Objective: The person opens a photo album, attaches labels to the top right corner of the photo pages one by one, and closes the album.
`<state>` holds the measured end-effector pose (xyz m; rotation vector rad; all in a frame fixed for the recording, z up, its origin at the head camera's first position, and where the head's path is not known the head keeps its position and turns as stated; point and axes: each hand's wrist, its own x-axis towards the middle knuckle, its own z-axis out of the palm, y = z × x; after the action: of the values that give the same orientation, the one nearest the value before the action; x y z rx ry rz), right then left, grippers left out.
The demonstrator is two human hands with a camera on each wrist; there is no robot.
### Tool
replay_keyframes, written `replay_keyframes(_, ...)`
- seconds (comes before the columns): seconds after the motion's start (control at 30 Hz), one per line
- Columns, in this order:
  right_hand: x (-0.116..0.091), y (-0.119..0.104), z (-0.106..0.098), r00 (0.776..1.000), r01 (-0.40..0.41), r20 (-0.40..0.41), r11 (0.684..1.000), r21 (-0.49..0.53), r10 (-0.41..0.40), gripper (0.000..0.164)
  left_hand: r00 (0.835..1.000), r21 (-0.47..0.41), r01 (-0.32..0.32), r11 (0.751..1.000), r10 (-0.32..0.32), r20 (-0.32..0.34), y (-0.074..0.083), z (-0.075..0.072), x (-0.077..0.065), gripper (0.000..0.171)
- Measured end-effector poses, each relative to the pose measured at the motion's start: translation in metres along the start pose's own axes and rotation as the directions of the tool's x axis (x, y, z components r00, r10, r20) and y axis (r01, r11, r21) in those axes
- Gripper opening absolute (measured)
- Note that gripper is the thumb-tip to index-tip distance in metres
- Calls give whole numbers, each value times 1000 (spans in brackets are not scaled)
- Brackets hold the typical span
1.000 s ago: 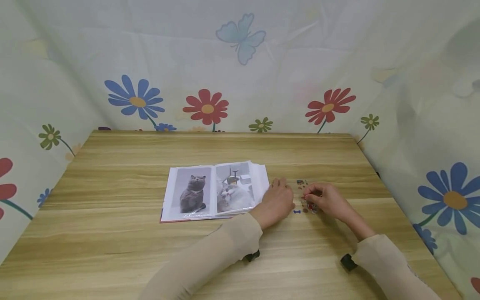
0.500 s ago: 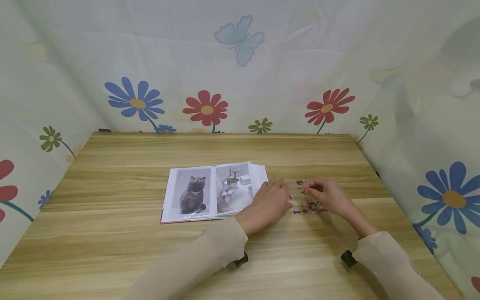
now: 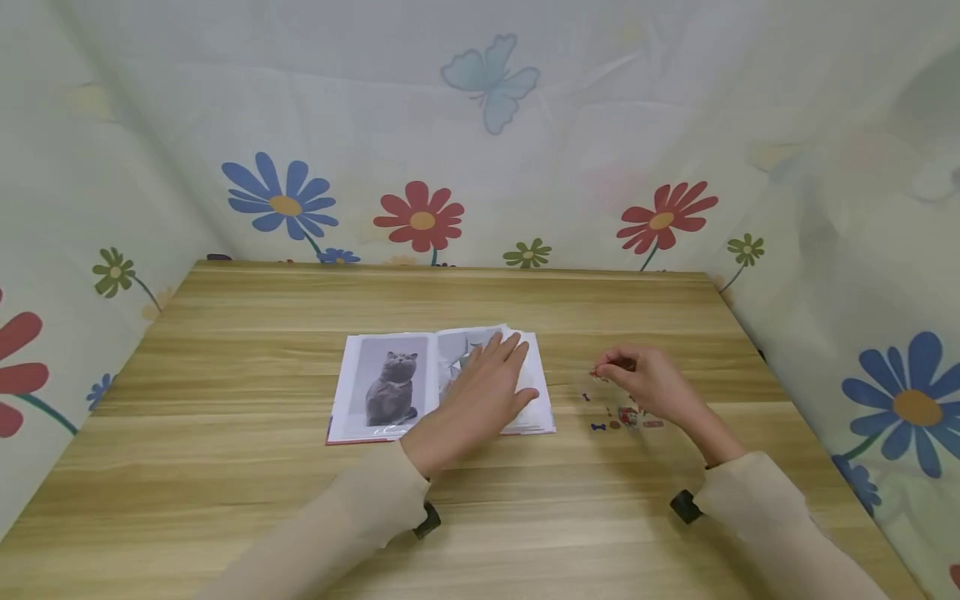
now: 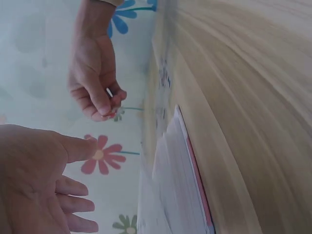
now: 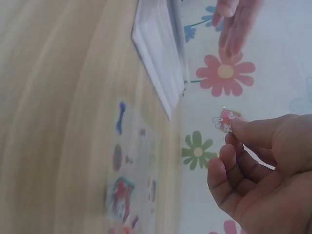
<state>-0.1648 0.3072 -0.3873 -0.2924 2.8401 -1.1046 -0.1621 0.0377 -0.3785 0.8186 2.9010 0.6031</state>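
Observation:
An open photo album (image 3: 339, 408) lies on the wooden table, a grey cat photo (image 3: 392, 392) on its left page. Over the right page my left hand (image 3: 480, 390) hovers with fingers extended and holds nothing; it hides much of the photo there. Between thumb and forefinger my right hand (image 3: 654, 382) pinches a small red-and-white sticker (image 5: 226, 120), raised above the table. Below that hand lies a clear sticker sheet (image 5: 141, 170), bearing a blue bone sticker (image 3: 597, 427) and other small colourful shapes. The right hand covers part of the sheet in the head view.
The wood-grain table (image 3: 247, 500) meets a flower-printed cloth backdrop (image 3: 570, 117) at the back and sides. Black wrist cameras (image 3: 686, 506) are strapped under both beige sleeves (image 3: 757, 508).
My left hand has moved left from the album's right edge to over its right page, fingers spreading. The right hand has lifted the sticker away from the sheet, slightly up and left.

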Motion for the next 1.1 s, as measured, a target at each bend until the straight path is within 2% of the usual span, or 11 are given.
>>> replay_keyframes(0.17, 9, -13, 5, 999, 41, -2, 999, 13, -41, 15, 998, -26, 35, 999, -36, -48, -22, -8, -14, 72)
replay_keyframes(0.33, 20, -28, 12, 995, 94, -21, 995, 37, -94, 12, 993, -23, 73, 997, -75, -89, -43, -16, -21, 73)
replay_keyframes(0.63, 44, -64, 24, 988, 156, -21, 985, 77, -155, 11, 979, -14, 161, 987, -162, -127, -72, -30, -35, 77)
replay_keyframes(0.8, 61, -76, 33, 984, 176, -9, 982, 72, -176, 10, 975, 9, 178, 984, -176, -137, -88, -30, -42, 77)
replay_keyframes(0.97, 78, -83, 42, 985, 164, 39, 984, 70, -167, 10, 969, 5, 207, 978, -205, -135, -103, -28, -49, 76)
replay_keyframes(1.1, 90, -91, 49, 979, 186, 71, 980, 68, -191, 11, 965, 13, 221, 975, -217, -147, -112, -25, -54, 74)
